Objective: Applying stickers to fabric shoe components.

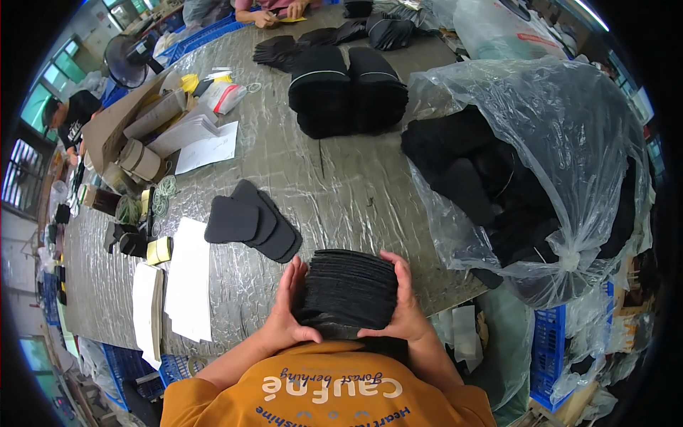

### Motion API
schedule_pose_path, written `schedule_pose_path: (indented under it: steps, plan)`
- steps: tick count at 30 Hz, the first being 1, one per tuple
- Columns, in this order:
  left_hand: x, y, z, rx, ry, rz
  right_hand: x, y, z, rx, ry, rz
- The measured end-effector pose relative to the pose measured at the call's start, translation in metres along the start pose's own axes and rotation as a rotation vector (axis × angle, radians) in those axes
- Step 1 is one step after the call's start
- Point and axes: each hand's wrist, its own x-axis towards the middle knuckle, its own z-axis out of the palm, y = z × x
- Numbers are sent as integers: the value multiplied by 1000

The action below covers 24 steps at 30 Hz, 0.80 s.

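A thick stack of black fabric pieces (348, 288) stands at the table's near edge, close to my body. My left hand (289, 302) lies along its left side, fingers up and thumb toward the near face. On the opposite side my right hand (400, 295) presses in the same way, so the stack is gripped between both palms. Just beyond my left hand lie several dark grey rounded pads (256, 220), fanned over one another. Farther off, two tall black bundles (347, 92) stand side by side, each with a pale band round it.
At the right, a big clear plastic bag (569, 128) spills black pieces (484, 178) onto the table. White paper strips (188, 277) lie left, near a cardboard box (114, 128) of papers and tape rolls. Blue crates (548, 349) stand below right. Across the table another person's hands (281, 14) work.
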Motion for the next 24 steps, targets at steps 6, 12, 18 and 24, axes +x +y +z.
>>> schedule_pose_path:
  steps: [6, 12, 18, 24]
  plan:
    - [39, -1, 13, 1, -63, 237, -9, 3, -4, 23, 40, 11]
    - [50, 19, -5, 360, -67, 275, -9, 2, 3, -16, 53, 14]
    - [76, 91, 14, 972, -426, 275, -5, 6, 9, 4, 71, 20]
    - [82, 99, 23, 934, -560, 281, -3, 6, 8, -70, 59, 3]
